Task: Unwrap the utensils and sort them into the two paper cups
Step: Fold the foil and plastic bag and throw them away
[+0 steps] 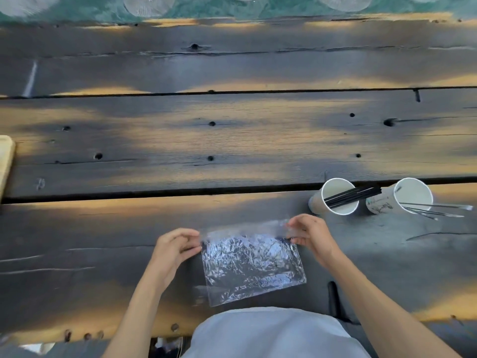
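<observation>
Wrapping of crinkled clear plastic (251,267) lay on the table (180,140) just before the person, its far corners pinched by the left hand (175,248) and right hand (313,235). Beyond, to the right, the left paper cup (333,197) held black sticks (353,195), and the right paper cup (405,196) beside it held metal utensils (438,209).

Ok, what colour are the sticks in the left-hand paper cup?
Black, seen in the head view: black sticks leaning out of the white cup.
</observation>
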